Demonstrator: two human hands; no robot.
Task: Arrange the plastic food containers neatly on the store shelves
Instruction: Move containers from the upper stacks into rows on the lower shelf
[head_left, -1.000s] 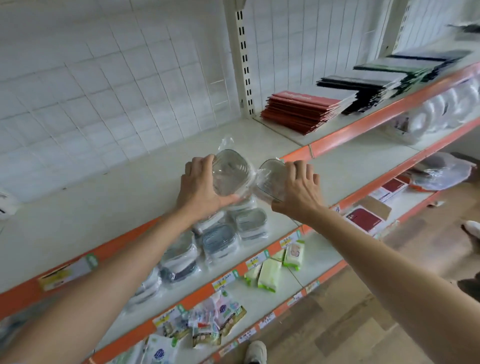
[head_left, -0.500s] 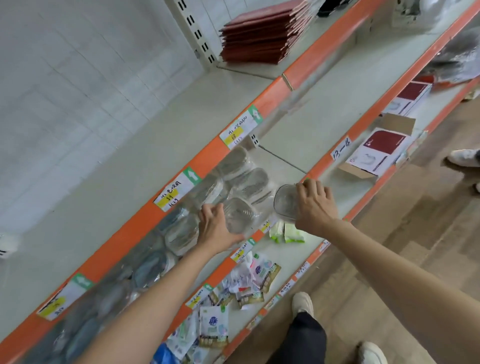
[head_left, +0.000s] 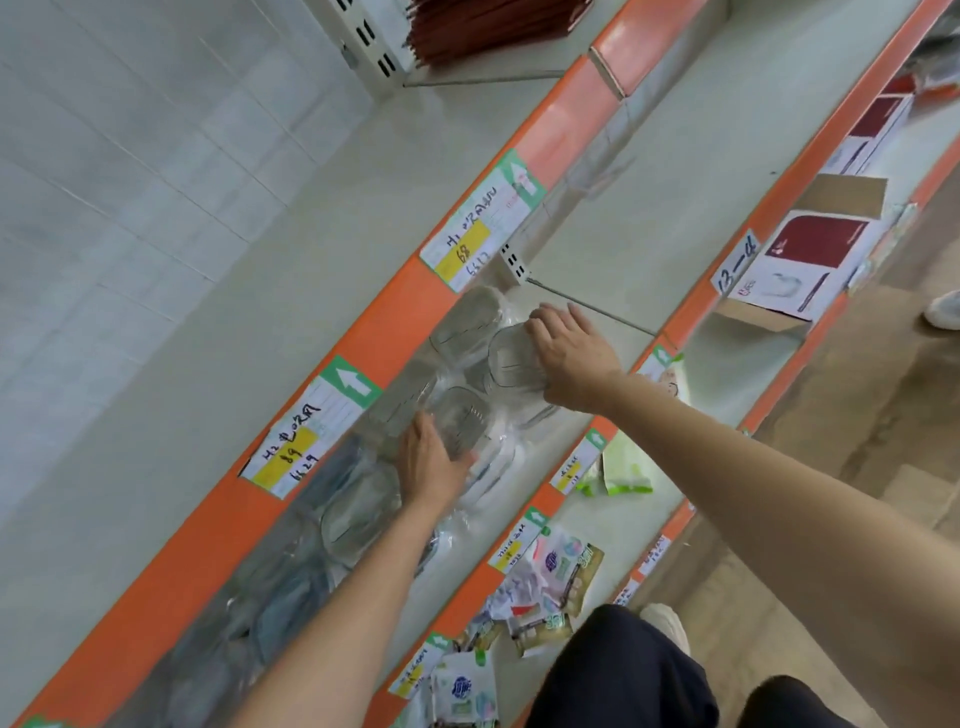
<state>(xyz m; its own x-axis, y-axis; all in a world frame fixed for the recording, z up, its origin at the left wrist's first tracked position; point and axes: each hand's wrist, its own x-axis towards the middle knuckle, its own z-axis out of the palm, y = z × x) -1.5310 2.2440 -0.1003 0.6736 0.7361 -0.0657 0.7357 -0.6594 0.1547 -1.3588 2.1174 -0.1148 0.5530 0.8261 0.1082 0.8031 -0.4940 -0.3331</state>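
Two clear plastic food containers in crinkly wrap are down on the second shelf (head_left: 618, 244), under the orange lip of the top shelf (head_left: 395, 322). My left hand (head_left: 431, 467) grips the nearer container (head_left: 462, 418) from its near side, thumb against its wall. My right hand (head_left: 571, 356) lies over the farther container (head_left: 511, 364), fingers draped across its top and far edge. Behind them stands another clear container (head_left: 467, 325). A row of wrapped containers with grey lids (head_left: 353, 514) runs left along the same shelf, partly hidden by my left forearm.
Price labels (head_left: 480, 223) hang on the orange shelf edges. A stack of red booklets (head_left: 493, 26) lies on the top shelf. A box of maroon packs (head_left: 810, 260), green packs (head_left: 618, 475) and loose sachets (head_left: 556, 566) sit on lower shelves. My legs and shoe (head_left: 667, 623) stand close below.
Both hands came down from the top shelf with a container each and went in under the orange lip to the second shelf. The view tilted downward.
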